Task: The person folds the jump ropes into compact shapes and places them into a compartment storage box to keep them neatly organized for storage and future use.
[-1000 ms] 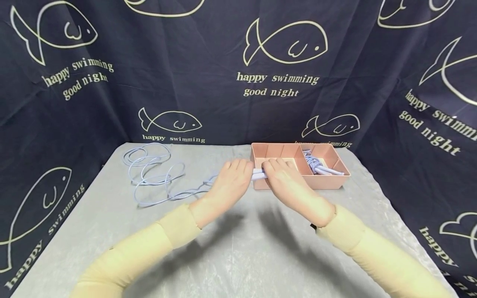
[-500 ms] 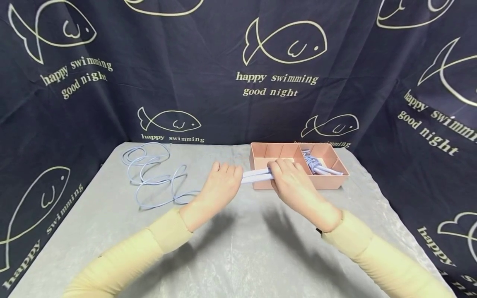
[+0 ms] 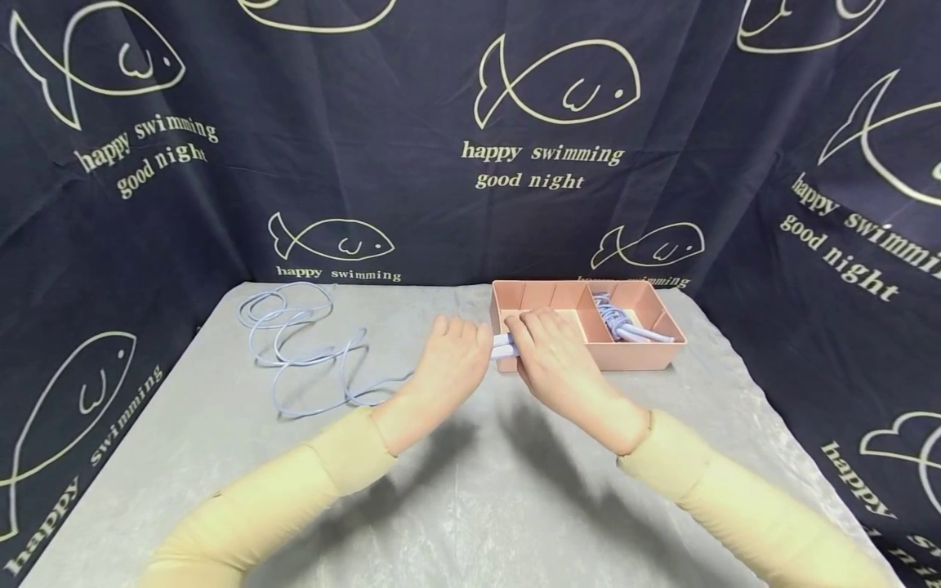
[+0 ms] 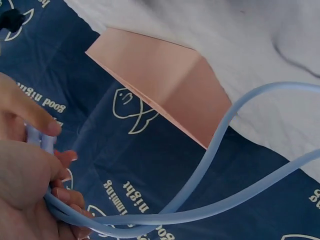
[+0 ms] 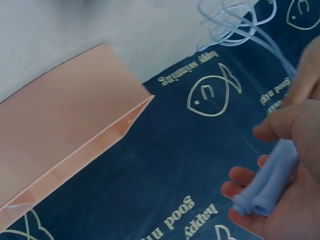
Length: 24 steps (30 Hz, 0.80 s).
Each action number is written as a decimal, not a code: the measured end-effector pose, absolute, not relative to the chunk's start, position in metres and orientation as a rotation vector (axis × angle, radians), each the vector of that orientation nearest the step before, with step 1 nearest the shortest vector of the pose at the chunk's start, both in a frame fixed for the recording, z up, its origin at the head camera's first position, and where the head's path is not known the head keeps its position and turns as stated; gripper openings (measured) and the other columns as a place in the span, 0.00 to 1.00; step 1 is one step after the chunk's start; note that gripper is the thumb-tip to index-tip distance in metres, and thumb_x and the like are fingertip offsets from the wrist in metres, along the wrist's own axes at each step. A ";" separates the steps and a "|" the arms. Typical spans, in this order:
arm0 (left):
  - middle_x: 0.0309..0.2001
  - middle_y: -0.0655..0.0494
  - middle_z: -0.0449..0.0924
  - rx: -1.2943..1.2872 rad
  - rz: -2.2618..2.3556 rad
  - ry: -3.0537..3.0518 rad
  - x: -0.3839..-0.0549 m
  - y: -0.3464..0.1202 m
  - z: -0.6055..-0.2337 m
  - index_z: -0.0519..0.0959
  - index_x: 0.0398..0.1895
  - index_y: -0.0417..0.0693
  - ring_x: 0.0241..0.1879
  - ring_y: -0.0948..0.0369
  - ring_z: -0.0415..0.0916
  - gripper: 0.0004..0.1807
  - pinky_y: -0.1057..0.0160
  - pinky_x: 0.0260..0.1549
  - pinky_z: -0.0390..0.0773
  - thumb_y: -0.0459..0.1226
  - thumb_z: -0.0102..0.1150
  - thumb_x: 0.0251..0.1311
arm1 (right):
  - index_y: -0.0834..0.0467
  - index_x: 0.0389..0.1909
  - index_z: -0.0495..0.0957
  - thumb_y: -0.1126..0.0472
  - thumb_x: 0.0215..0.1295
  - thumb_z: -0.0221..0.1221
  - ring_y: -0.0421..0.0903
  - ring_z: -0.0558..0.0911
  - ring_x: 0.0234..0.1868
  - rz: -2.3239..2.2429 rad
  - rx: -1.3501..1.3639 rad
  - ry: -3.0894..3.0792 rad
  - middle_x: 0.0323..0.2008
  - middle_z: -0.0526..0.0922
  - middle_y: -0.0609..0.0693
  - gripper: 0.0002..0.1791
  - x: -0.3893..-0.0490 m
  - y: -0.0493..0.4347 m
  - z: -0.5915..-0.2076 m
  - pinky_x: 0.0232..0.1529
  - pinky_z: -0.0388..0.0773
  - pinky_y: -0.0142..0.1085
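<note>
A light blue jump rope [image 3: 351, 353] runs from loose loops at the table's left to my hands. My right hand [image 3: 553, 359] grips its two handles [image 5: 274, 175], which lie side by side with their ends over my fingers in the right wrist view. Close beside it, my left hand [image 3: 454, 361] curls round the rope where it meets the handles. In the left wrist view two strands of rope [image 4: 200, 175] trail out of that hand. Only a short piece of the handles shows between both hands in the head view.
Behind my right hand stands a pink box [image 3: 639, 357] with a divider. A second jump rope [image 3: 617, 318], wound in a bundle, lies in its right compartment. A grey cloth [image 3: 470, 506] covers the table, and dark fish-print curtains [image 3: 412, 106] surround it.
The hands spread apart along the handles, the left one going left, then came back together. The near rope loops shifted a little on the table.
</note>
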State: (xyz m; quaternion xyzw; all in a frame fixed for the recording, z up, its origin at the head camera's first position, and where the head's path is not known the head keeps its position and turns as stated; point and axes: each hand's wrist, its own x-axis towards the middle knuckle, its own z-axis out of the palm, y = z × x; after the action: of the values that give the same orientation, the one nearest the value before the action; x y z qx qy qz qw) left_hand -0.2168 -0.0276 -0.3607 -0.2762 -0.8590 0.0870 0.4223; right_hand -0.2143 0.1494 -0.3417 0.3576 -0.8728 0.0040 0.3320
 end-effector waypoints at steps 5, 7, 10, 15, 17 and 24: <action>0.20 0.55 0.70 -0.681 0.194 -2.136 -0.215 -0.025 -0.358 0.66 0.25 0.48 0.22 0.57 0.66 0.07 0.60 0.29 0.61 0.32 0.40 0.60 | 0.63 0.42 0.69 0.69 0.61 0.47 0.55 0.74 0.37 -0.106 0.889 -2.272 0.34 0.73 0.55 0.09 -0.218 0.153 -0.347 0.43 0.66 0.46; 0.20 0.55 0.70 -0.677 0.194 -2.138 -0.215 -0.024 -0.358 0.66 0.25 0.48 0.22 0.57 0.66 0.08 0.61 0.29 0.61 0.31 0.40 0.60 | 0.62 0.39 0.69 0.68 0.65 0.41 0.55 0.73 0.35 -0.133 0.882 -2.265 0.32 0.72 0.55 0.08 -0.218 0.153 -0.347 0.41 0.65 0.46; 0.20 0.55 0.70 -0.685 0.202 -2.143 -0.215 -0.023 -0.356 0.66 0.26 0.48 0.23 0.57 0.66 0.09 0.61 0.29 0.60 0.30 0.38 0.61 | 0.63 0.37 0.68 0.67 0.66 0.38 0.56 0.72 0.33 -0.154 0.872 -2.254 0.30 0.70 0.56 0.10 -0.218 0.153 -0.346 0.39 0.65 0.45; 0.20 0.54 0.69 -0.705 0.197 -2.125 -0.215 -0.023 -0.353 0.66 0.26 0.48 0.23 0.57 0.66 0.10 0.60 0.29 0.60 0.28 0.36 0.61 | 0.64 0.34 0.67 0.66 0.67 0.35 0.56 0.69 0.30 -0.148 0.852 -2.229 0.27 0.66 0.56 0.11 -0.218 0.153 -0.345 0.38 0.65 0.46; 0.20 0.54 0.69 -0.710 0.191 -2.113 -0.216 -0.022 -0.352 0.66 0.26 0.48 0.22 0.57 0.65 0.09 0.60 0.29 0.60 0.28 0.37 0.60 | 0.64 0.34 0.66 0.66 0.67 0.34 0.56 0.68 0.29 -0.133 0.845 -2.218 0.27 0.65 0.56 0.12 -0.218 0.154 -0.345 0.37 0.65 0.46; 0.26 0.53 0.74 -0.754 0.109 -2.102 -0.216 -0.027 -0.344 0.70 0.32 0.45 0.28 0.55 0.70 0.06 0.59 0.32 0.64 0.36 0.56 0.55 | 0.65 0.34 0.66 0.66 0.68 0.34 0.55 0.67 0.29 -0.122 0.835 -2.188 0.26 0.64 0.56 0.12 -0.217 0.158 -0.341 0.33 0.64 0.45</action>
State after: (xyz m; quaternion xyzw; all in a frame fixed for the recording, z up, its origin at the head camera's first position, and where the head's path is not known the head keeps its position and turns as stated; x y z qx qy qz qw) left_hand -0.2165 -0.0269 -0.3445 -0.3034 -0.8454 0.0436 0.4375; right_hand -0.2170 0.1581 -0.3406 0.3283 -0.8599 -0.0480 0.3880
